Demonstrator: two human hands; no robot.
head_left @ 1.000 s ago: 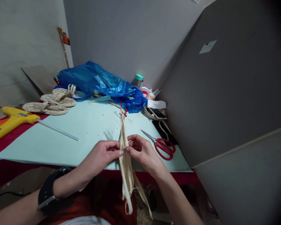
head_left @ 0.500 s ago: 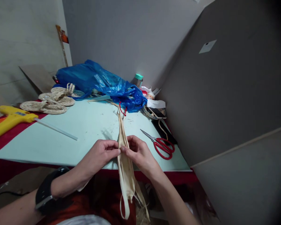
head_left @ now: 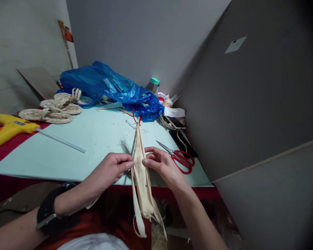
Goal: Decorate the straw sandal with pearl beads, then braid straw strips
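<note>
A long, pale cream strip of dried husk-like fibre (head_left: pixel 142 180) runs from the table toward my lap, its exact kind unclear. Its narrow far end lies near a red string (head_left: pixel 134 117). My left hand (head_left: pixel 117 166) pinches the strip's left edge between thumb and fingertips. On the opposite edge, my right hand (head_left: pixel 160 164) has thumb and index finger closed on the fibre, the other fingers curled behind. Between the hands the strip is spread fairly flat, and its loose, split ends hang below the table edge. Red-handled scissors (head_left: pixel 182 161) lie just right of my right hand.
A yellow glue gun (head_left: pixel 14 126) with a glue stick (head_left: pixel 61 140) sits at left. Behind it lie coiled cords (head_left: pixel 54 113). A blue plastic bag (head_left: pixel 104 83), a green-capped bottle (head_left: pixel 153 83) and a phone (head_left: pixel 176 122) are at the back. A grey partition (head_left: pixel 250 97) bounds the right.
My hands have moved apart, the right one shifting rightward, and the strip has widened between them. Its far end now sits slightly further right. The view has shifted a little.
</note>
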